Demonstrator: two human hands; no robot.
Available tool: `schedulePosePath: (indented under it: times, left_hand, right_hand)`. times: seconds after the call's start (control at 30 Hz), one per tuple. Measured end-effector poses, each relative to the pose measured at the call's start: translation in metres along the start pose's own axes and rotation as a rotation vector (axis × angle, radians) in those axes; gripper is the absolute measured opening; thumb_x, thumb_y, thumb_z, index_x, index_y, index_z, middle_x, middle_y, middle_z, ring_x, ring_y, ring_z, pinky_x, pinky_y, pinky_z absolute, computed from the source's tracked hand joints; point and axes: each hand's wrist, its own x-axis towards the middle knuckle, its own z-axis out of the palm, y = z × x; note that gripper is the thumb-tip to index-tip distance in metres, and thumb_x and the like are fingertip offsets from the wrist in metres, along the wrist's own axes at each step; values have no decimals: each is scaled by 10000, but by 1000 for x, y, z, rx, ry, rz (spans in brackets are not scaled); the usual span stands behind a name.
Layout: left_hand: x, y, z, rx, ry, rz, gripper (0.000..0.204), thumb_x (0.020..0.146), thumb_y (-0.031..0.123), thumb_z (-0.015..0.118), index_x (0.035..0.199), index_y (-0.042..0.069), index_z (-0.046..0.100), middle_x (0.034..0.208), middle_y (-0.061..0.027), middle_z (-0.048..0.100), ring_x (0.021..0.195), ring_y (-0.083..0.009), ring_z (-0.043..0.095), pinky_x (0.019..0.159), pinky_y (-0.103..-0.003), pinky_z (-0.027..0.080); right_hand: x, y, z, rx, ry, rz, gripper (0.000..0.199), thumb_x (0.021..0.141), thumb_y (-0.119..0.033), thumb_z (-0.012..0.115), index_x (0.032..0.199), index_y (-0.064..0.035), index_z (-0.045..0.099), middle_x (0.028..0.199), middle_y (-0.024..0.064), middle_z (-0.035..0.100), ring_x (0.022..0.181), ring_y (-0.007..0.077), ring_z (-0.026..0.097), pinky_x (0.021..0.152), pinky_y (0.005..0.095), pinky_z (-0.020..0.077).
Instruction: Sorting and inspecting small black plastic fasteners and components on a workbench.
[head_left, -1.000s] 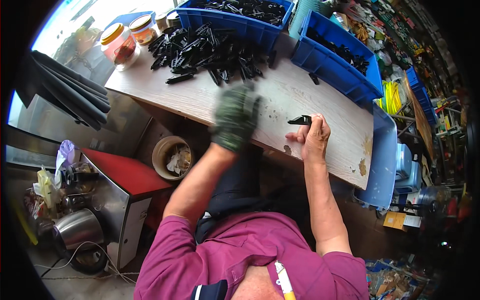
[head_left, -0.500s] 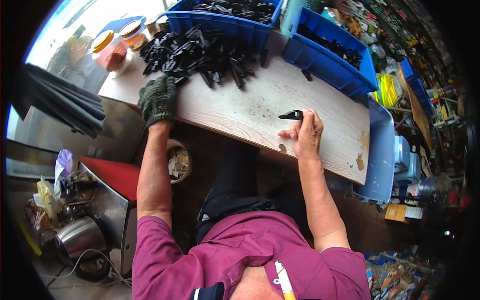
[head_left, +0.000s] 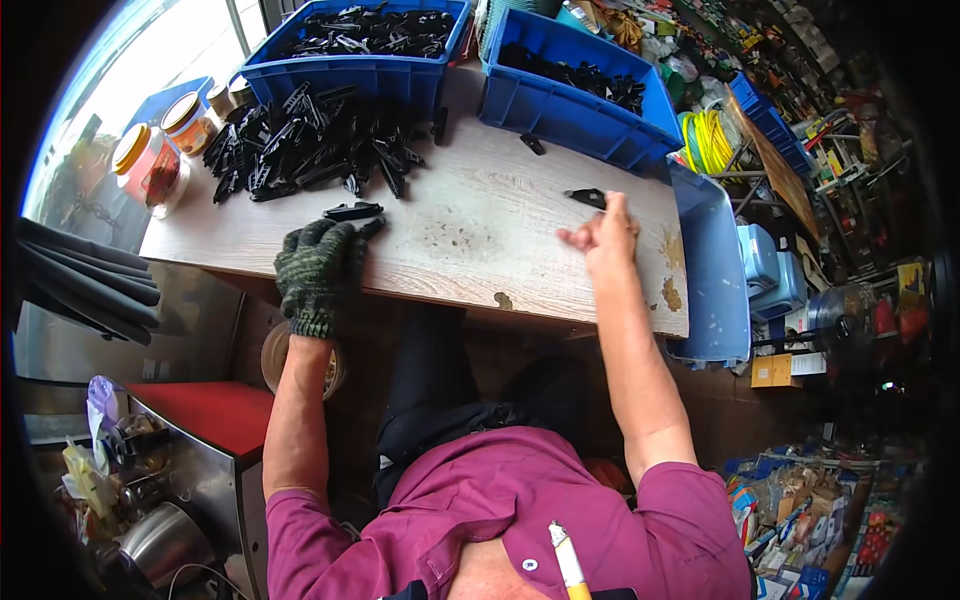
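My left hand, in a dark green-grey knitted glove, is at the table's front edge with its fingers curled. Two small black plastic clips are at its fingertips, apart from the big heap; the glove hides part of the grip. Over the right half of the table, my bare right hand pinches one black plastic clip at its fingertips, thumb stretched to the left. A large heap of black clips lies at the far left of the pale wood-grain table.
Two blue crates, one at back left and one at back right, hold black pieces. A loose piece lies before the right crate. Lidded jars stand far left. A blue bin adjoins the table's right end. A lit cigarette shows low.
My left hand has come away from the heap toward me and to the right, with clips at its fingertips. My right hand still holds its clip. The whole view has shifted.
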Motion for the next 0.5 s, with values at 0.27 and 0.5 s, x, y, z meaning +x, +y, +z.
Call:
schedulePosePath:
  times: [0.27,0.5]
  left_hand:
    - [30,37,23,-111,-142,102,170,846,253,693,985,154,707,1072,-97,658,991,-349,597,846,-470,484]
    - [36,64,35,-148,-235,108,161,844,261,695,962,152,701,1022,-126,640,934,-358,605,775,-478,489]
  right_hand:
    - [62,-27,-42,-9,351,-158,334,853,-333,702,908,-43,544,510,40,319,364,177,370,519,473,606]
    - [38,-9,19,-391,-49,-98,363,797,-268,795,1010,-36,614,562,0,416,383,119,430,443,362,567]
